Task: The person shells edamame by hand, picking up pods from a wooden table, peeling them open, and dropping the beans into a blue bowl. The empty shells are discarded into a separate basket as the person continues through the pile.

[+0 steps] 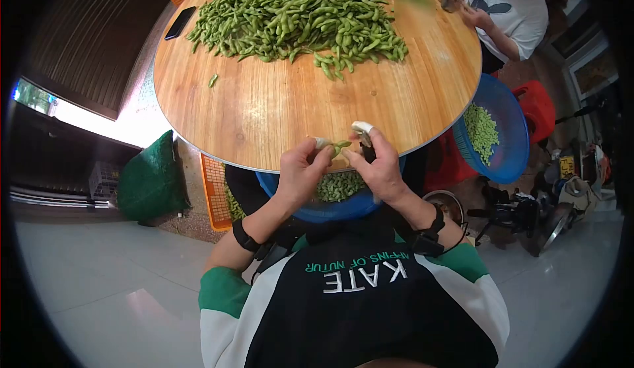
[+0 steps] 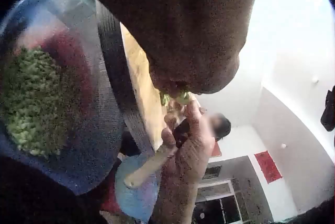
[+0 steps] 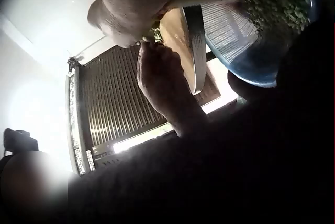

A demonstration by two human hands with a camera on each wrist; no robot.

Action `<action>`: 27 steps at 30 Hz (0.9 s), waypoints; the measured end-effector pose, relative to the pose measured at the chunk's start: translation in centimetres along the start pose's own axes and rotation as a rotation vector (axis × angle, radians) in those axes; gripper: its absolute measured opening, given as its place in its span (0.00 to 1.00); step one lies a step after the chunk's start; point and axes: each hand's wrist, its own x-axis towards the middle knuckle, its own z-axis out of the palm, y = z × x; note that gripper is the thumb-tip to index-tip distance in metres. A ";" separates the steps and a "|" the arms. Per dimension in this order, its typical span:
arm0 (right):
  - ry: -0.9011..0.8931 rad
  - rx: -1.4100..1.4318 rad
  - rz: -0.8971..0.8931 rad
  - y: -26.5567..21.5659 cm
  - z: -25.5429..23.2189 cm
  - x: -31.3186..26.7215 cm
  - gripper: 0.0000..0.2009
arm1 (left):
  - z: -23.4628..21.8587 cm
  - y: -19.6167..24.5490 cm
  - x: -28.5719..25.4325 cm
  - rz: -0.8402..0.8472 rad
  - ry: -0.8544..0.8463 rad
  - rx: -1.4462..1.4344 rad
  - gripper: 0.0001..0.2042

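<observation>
A green soybean pod [image 1: 341, 145] is held between the two hands just over the near edge of the round table. My left hand [image 1: 300, 171] pinches it between thumb and fingers. From the other side, my right hand [image 1: 383, 173] grips its end with the thumb; the index finger, in a white wrap [image 1: 362, 127], is raised. Another white wrap [image 1: 322, 142] covers a left fingertip. Below the hands, a blue basin [image 1: 300, 208] holds shelled green beans [image 1: 340, 187]. In the left wrist view the left hand's underside hides part of the pod [image 2: 183, 98].
A large heap of soybean pods [image 1: 297, 15] covers the far side of the wooden table [image 1: 264, 114]. A phone [image 1: 180, 23] lies at its left edge. Another person [image 1: 505, 15] works at the far right, near a second blue basin [image 1: 508, 130]. An orange crate [image 1: 214, 193] stands below left.
</observation>
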 end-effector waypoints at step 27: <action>-0.143 -0.259 -0.225 0.1 0.1 -1.1 0.08 | -0.1 -1.1 -2.3 -0.005 -0.051 0.062 0.07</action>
